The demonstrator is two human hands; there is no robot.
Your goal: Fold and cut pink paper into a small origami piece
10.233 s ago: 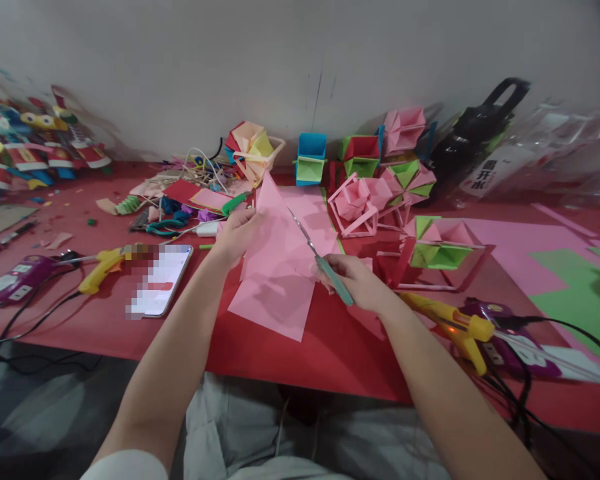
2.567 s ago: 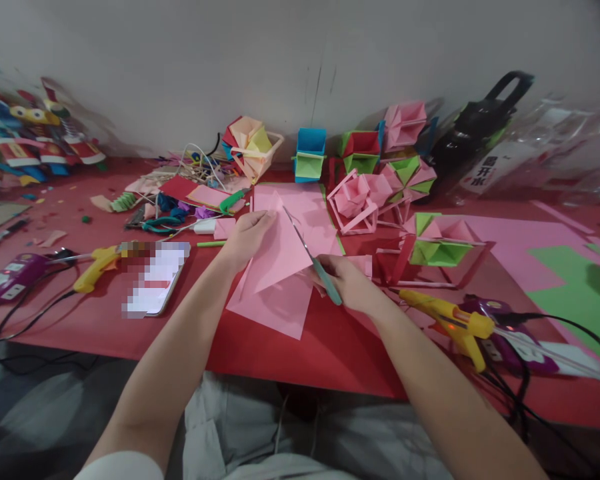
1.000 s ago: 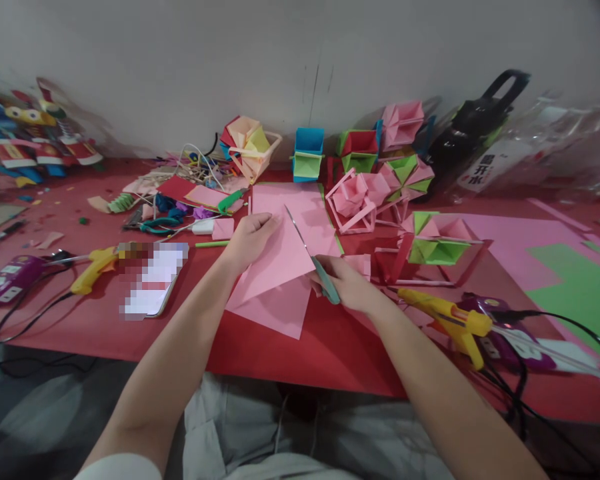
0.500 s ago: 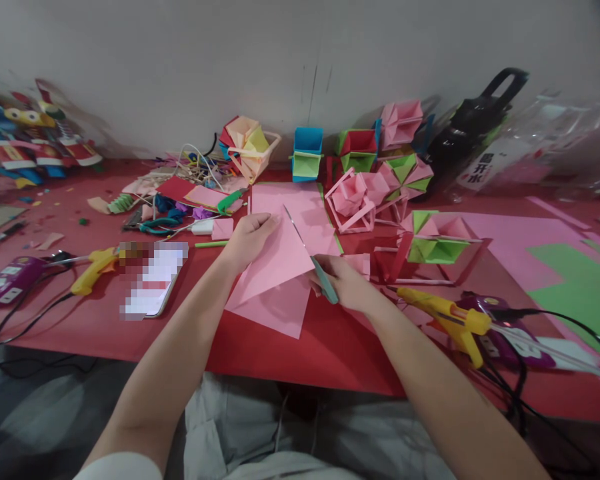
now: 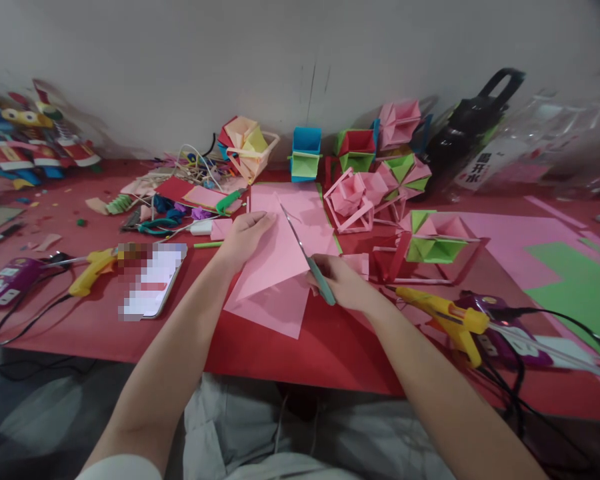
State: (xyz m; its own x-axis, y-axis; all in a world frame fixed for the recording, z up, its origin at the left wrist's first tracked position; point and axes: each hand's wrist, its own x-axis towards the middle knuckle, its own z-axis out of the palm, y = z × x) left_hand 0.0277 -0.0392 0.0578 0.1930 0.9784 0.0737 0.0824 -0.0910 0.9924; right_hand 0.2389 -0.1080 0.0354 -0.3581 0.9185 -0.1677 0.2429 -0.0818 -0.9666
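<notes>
A pink paper sheet [image 5: 275, 263], folded into a triangle, is lifted over the red table [image 5: 290, 347]. My left hand [image 5: 245, 233] pinches its upper left edge. My right hand [image 5: 347, 283] is closed on the teal handle of a pair of scissors [image 5: 307, 260], and the thin blades run along the sheet's right edge, pointing away from me. A second flat pink sheet [image 5: 305, 207] lies on the table just behind.
A phone [image 5: 153, 280] and a yellow glue gun [image 5: 93, 270] lie to the left. Another yellow glue gun [image 5: 450, 320] with cables lies to the right. Folded paper boxes [image 5: 360, 193] crowd the back by the wall, beside a black jug [image 5: 473, 130]. Green paper [image 5: 575, 293] lies at far right.
The folded sheet has come down lower and flatter than ten seconds ago. Over the last second the scissors and both hands have barely shifted.
</notes>
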